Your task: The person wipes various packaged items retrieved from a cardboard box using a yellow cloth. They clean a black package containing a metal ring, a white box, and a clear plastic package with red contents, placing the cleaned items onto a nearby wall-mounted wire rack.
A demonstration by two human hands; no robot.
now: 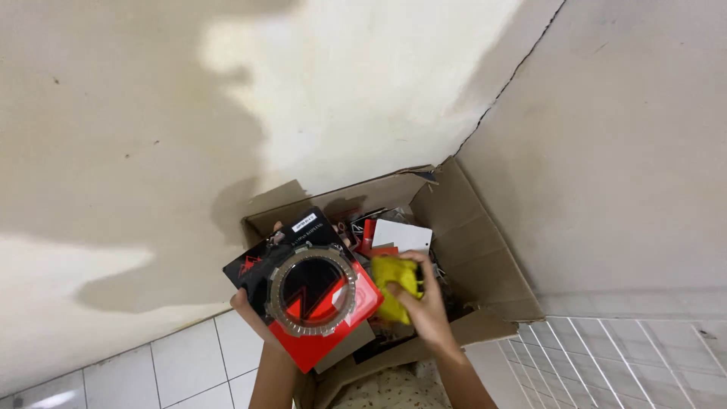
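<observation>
Gripping red pack (303,291) left, yellow cloth (394,286) right.

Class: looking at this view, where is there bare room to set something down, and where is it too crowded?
Free: white floor tiles left of the cardboard box. Crowded: the box interior, packed with packages around the left hand holding the red-black ring package and the right hand on the yellow cloth.

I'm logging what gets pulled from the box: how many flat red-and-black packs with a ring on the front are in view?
1: the red-and-black pack held up by the left hand over the cardboard box. More may lie hidden in the clutter inside.
</observation>
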